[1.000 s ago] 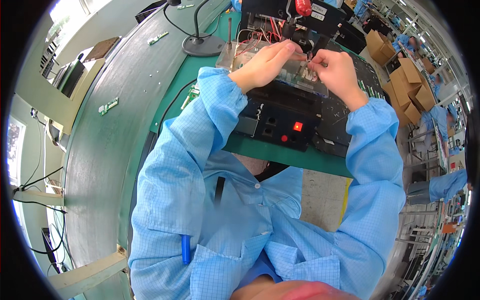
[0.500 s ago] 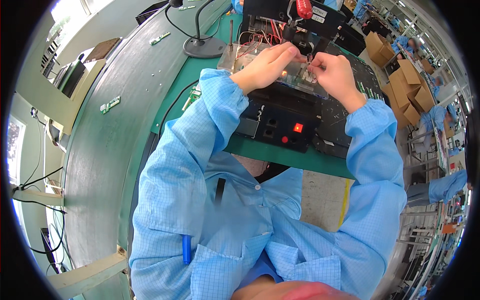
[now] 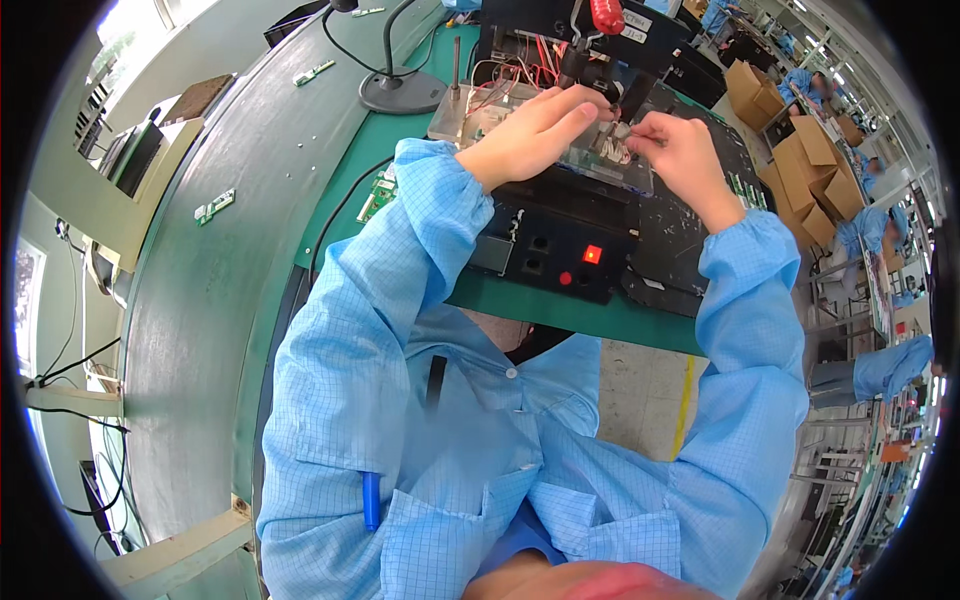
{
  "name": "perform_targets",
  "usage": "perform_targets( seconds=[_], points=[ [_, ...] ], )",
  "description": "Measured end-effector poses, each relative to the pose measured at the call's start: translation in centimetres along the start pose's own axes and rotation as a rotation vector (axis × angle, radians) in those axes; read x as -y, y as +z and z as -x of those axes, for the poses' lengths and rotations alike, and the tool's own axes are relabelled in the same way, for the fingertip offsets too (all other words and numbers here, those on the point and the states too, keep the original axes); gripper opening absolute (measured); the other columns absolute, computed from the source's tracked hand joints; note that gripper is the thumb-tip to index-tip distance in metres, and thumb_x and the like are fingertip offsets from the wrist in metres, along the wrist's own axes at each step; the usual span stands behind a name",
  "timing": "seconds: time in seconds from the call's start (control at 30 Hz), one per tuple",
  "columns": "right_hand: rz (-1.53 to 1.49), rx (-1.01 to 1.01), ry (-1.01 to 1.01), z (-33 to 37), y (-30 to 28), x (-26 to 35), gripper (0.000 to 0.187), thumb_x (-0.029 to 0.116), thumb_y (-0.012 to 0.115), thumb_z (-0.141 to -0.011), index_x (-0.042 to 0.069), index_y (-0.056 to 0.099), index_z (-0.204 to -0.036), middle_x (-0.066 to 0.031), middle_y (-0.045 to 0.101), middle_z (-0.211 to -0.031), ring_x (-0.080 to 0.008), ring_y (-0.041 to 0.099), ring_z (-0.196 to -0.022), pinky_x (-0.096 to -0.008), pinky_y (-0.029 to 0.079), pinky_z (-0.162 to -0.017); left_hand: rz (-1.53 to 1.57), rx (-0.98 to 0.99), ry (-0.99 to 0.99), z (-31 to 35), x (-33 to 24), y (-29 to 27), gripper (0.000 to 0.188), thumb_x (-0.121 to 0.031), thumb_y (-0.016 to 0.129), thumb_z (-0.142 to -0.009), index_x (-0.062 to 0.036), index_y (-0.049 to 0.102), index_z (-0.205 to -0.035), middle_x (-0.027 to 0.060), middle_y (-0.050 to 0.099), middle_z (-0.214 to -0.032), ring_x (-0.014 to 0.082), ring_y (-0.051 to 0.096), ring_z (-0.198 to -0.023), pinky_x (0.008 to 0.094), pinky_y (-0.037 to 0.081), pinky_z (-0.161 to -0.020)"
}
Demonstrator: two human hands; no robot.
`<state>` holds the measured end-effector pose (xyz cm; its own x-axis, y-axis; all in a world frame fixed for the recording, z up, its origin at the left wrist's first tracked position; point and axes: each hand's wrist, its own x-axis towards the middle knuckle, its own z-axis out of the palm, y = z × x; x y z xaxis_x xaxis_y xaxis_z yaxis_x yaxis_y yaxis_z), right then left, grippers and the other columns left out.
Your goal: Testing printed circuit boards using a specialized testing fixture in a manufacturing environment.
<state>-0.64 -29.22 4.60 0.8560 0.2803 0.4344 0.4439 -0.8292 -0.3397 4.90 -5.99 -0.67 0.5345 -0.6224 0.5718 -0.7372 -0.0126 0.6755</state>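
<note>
Both my hands are over a test fixture with a clear plastic plate (image 3: 640, 176) on a black base. My left hand (image 3: 540, 132) lies over the plate, fingers stretched out toward its middle; nothing shows in them. To its right, my right hand (image 3: 682, 160) is closed in a pinch beside a bundle of pale wires (image 3: 613, 150). What sits between its fingertips is too small to make out. A clamp with a red handle (image 3: 607, 16) rises behind my hands. Below them, the black control box (image 3: 540, 255) has a lit red switch (image 3: 593, 255).
Left of the fixture stand a round lamp base (image 3: 402, 95) and a green circuit board (image 3: 377, 195). More boards (image 3: 215, 207) lie on the long green bench (image 3: 215, 320). Several boards (image 3: 746, 190) rest at the right on a black mat. Cardboard boxes (image 3: 810, 170) and other people are beyond.
My right hand has drawn slightly right, away from my left hand, so more of the pale wires shows. My left hand stays over the plate, its fingers a little shifted.
</note>
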Motion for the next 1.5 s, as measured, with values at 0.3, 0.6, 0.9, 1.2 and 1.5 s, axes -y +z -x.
perform_targets(
  seconds=[0.3,0.6,0.9,1.2,1.5],
  points=[
    [0.086,0.021,0.017,0.0,-0.4,0.6,0.02,0.013,0.075,-0.081,0.001,0.072,-0.096,-0.0151,0.073,-0.085,-0.0207,0.072,-0.076,-0.0307,0.054,-0.069,0.007,-0.003,0.023,0.0,0.1,0.2,0.043,-0.032,0.031,-0.108,-0.0027,0.052,-0.132,0.0107,0.061,-0.126,0.0229,0.052,-0.125,0.0375,0.038,-0.108],
    [0.107,0.047,-0.022,-0.5,-0.4,2.4,0.022,0.02,0.072,-0.08,0.007,0.073,-0.098,-0.0122,0.073,-0.087,-0.029,0.071,-0.078,-0.0347,0.054,-0.071,0.042,-0.002,0.027,0.1,-0.1,0.4,0.043,-0.031,0.032,-0.108,-0.0018,0.054,-0.131,0.0121,0.061,-0.127,0.0242,0.052,-0.126,0.0376,0.036,-0.11],
    [0.11,-0.005,-0.017,-1.0,-1.7,2.5,0.016,0.018,0.072,-0.08,0.005,0.074,-0.09,-0.011,0.073,-0.079,-0.026,0.07,-0.069,-0.0336,0.053,-0.065,0.179,-0.002,0.002,0.2,-0.2,0.3,0.044,-0.032,0.03,-0.108,-0.0014,0.055,-0.13,0.0108,0.061,-0.127,0.0223,0.053,-0.125,0.0357,0.037,-0.109],
    [0.059,0.02,-0.019,-1.3,-1.9,2.2,0.016,0.011,0.075,-0.078,-0.001,0.072,-0.088,-0.0151,0.069,-0.074,-0.0191,0.063,-0.061,-0.0299,0.048,-0.06,0.168,0.026,-0.087,0.2,-1.1,-0.1,0.044,-0.032,0.031,-0.108,-0.0016,0.056,-0.129,0.01,0.062,-0.126,0.0206,0.054,-0.121,0.0347,0.038,-0.108],
    [0.022,0.009,-0.077,-1.3,0.6,2.2,0.008,0.009,0.071,-0.076,0.001,0.07,-0.079,-0.0152,0.066,-0.066,-0.0279,0.066,-0.059,-0.0344,0.05,-0.059,-0.064,0.006,0.005,0.3,-0.7,0.5,0.046,-0.035,0.031,-0.108,-0.0028,0.056,-0.129,0.009,0.062,-0.124,0.024,0.052,-0.119,0.0373,0.041,-0.105]
  ],
)
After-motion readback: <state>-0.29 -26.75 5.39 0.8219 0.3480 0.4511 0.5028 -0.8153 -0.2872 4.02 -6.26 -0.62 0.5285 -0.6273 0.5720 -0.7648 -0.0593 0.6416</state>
